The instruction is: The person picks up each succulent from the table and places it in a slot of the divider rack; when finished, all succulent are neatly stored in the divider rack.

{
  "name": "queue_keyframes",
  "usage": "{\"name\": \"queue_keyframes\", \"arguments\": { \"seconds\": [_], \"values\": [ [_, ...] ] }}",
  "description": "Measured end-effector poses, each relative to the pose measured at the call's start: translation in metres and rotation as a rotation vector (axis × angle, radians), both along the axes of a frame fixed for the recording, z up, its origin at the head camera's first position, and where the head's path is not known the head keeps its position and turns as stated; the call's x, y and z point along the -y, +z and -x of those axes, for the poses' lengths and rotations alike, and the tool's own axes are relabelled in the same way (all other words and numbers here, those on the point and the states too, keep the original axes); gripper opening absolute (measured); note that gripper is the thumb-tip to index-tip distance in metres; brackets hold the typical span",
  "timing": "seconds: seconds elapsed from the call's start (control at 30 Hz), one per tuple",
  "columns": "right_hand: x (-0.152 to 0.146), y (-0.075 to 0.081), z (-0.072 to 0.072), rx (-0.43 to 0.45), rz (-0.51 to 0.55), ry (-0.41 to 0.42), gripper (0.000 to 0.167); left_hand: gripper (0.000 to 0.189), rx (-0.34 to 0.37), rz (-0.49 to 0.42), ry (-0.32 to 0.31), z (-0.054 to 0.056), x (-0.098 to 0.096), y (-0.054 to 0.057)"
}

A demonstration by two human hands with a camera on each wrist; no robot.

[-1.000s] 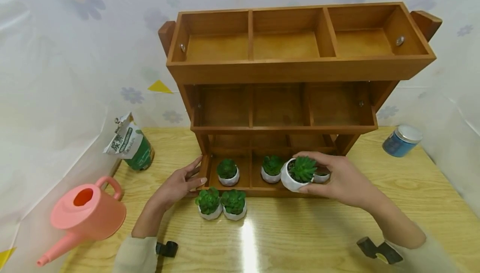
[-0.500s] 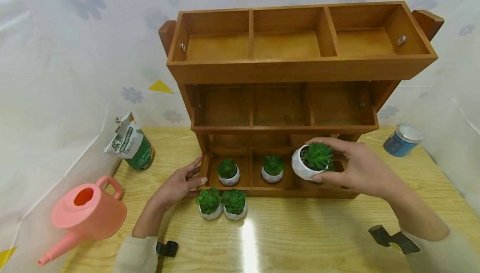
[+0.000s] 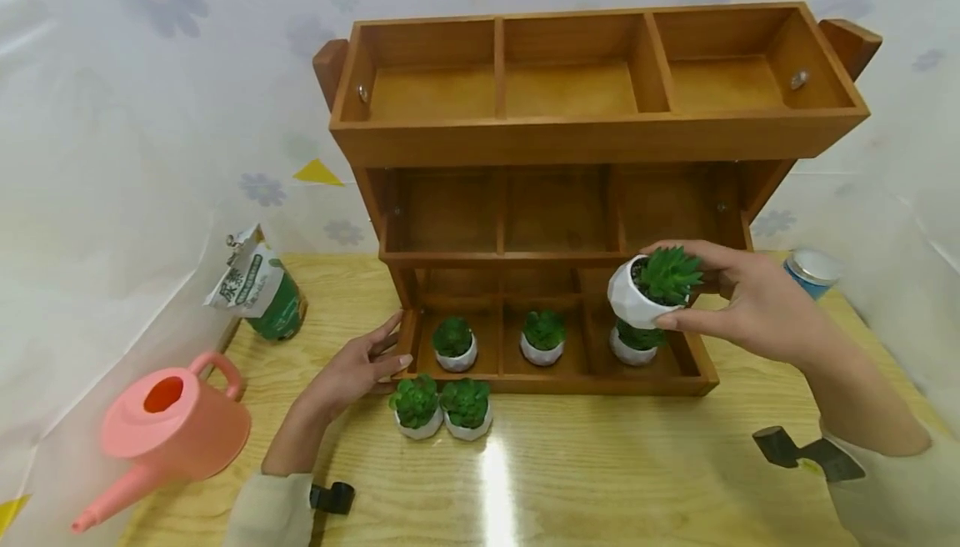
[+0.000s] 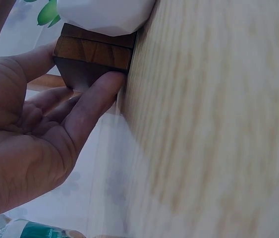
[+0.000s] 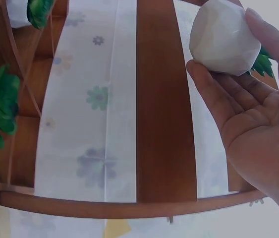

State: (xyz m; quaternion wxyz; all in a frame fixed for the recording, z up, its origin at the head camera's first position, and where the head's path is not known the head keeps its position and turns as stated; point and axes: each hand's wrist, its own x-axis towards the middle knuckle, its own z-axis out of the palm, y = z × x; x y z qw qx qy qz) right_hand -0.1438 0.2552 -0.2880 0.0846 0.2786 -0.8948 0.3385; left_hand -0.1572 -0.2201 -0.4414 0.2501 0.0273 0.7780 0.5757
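Rising toward one o'clock, the right-hand grip (image 3: 759, 305), pinching a potted succulent (image 3: 649, 287), reveals the bottom tier (image 3: 555, 385) apparently planted throughout

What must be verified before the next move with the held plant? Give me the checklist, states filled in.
1. Right hand gripping the held plant: ok.
2. Held plant level: not ok, it tilts right in the head view.
3. Left hand at the wooden shelf's lower left corner: ok.
4. Bottom-tier plants, one per compartment: ok.
5. Front plants on the table not touching the shelf: cannot tell.
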Motion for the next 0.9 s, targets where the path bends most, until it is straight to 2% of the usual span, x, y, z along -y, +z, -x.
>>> {"name": "queue_keyframes", "arguments": {
  "seconds": [0.13,0.33,0.5,0.67,0.77,0.9],
  "values": [
    [-0.006,0.007,0.007,0.046,0.043,-0.045,0.062,0.079,0.001,0.000,0.005,0.000,0.001,0.000],
    [-0.016,0.018,0.018,0.029,0.071,-0.162,0.059,0.079,-0.002,-0.005,0.004,-0.001,0.001,0.000],
    [-0.022,0.025,0.027,0.025,0.025,-0.249,0.051,0.079,-0.003,-0.008,0.004,-0.001,0.000,0.000],
    [-0.022,0.030,0.038,-0.001,-0.080,-0.319,0.056,0.080,-0.005,-0.007,0.005,-0.001,0.000,0.000],
    [-0.020,0.032,0.044,-0.016,-0.136,-0.331,0.063,0.080,-0.007,-0.006,0.004,-0.001,0.000,0.000],
    [-0.020,0.030,0.052,-0.025,-0.162,-0.317,0.068,0.079,-0.011,-0.005,0.003,-0.001,-0.001,0.001]
  ]
}}
